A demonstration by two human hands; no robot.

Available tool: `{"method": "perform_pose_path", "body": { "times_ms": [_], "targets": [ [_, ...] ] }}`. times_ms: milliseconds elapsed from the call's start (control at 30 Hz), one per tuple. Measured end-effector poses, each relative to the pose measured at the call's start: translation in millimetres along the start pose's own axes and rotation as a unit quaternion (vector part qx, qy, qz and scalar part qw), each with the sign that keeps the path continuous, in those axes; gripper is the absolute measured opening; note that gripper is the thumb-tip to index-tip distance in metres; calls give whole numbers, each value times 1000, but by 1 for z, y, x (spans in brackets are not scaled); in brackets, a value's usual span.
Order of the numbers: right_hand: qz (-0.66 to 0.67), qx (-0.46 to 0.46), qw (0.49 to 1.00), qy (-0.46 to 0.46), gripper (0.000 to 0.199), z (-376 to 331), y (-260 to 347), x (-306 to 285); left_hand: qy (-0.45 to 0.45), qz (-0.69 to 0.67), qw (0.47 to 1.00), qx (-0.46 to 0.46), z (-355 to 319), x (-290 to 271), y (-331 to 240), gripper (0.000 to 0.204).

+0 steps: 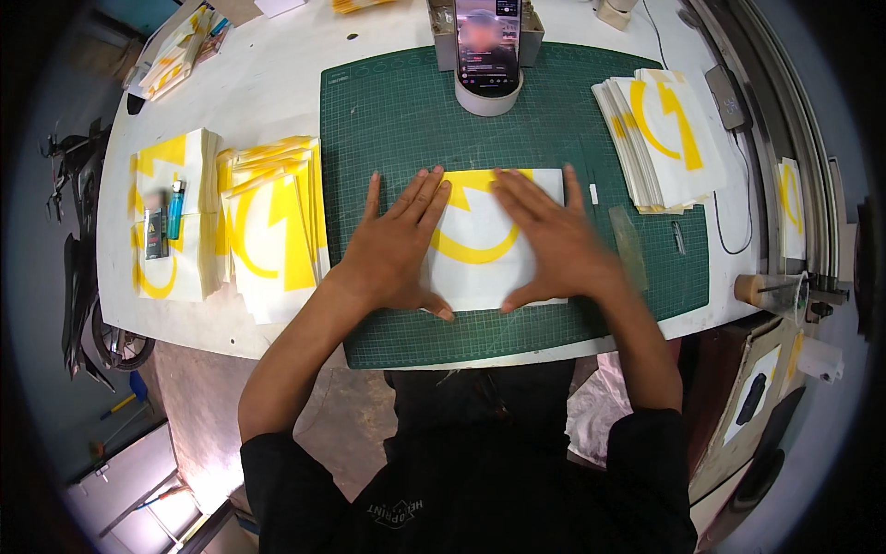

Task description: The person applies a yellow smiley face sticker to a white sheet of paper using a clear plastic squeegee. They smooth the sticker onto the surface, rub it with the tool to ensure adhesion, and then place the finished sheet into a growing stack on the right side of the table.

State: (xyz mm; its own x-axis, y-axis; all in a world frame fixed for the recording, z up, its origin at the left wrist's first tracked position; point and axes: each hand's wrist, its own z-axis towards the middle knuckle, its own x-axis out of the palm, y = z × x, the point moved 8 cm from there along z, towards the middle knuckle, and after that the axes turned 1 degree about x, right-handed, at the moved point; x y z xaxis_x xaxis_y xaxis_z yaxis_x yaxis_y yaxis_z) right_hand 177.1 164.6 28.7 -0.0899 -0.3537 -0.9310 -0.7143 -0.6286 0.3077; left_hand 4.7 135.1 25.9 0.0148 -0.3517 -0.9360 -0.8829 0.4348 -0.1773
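Note:
A white folded sheet with a yellow curved print (pixel 480 242) lies flat on the green cutting mat (pixel 397 120). My left hand (pixel 392 242) rests with spread fingers over its left side, the thumb near the lower edge. On the right side, my right hand (pixel 556 242) also lies flat with its fingers apart, slightly blurred. Both palms cover parts of the sheet's sides, while its middle shows between them. To the right of my right hand are a translucent strip (pixel 628 247) and a small white piece (pixel 593 194) on the mat.
Stacks of similar printed pieces stand at left (pixel 175 263), beside the mat (pixel 277 222) and at right (pixel 660 138). A blue lighter (pixel 175 210) tops the left stack. A phone (pixel 487 55) stands in a round white holder (pixel 489 102). A cup (pixel 771 294) sits at the right edge.

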Motion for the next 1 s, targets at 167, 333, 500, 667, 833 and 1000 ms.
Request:
{"method": "perform_pose_path", "body": {
  "times_ms": [167, 333, 500, 667, 833, 1000],
  "targets": [
    [-21, 89, 996, -22, 142, -38, -51, -15, -11, -7, 1000, 8, 0, -2, -1, 165],
    [7, 28, 991, -133, 108, -44, -15, -26, -56, -101, 993, 32, -3, -6, 3, 161],
    [53, -35, 990, -128, 73, -51, 5, 1, -158, -66, 983, 73, -19, -1, -21, 119],
    [85, -33, 987, -134, 62, -55, 1, 8, -178, -98, 976, 71, -26, 24, -41, 91],
    [88, -45, 981, -168, 36, -56, 0, 5, -210, -73, 972, 72, -27, 16, -44, 67],
    [70, -77, 966, -235, 24, -63, 10, 7, -284, -77, 952, 86, -39, 12, -58, 36]
  ]
}}
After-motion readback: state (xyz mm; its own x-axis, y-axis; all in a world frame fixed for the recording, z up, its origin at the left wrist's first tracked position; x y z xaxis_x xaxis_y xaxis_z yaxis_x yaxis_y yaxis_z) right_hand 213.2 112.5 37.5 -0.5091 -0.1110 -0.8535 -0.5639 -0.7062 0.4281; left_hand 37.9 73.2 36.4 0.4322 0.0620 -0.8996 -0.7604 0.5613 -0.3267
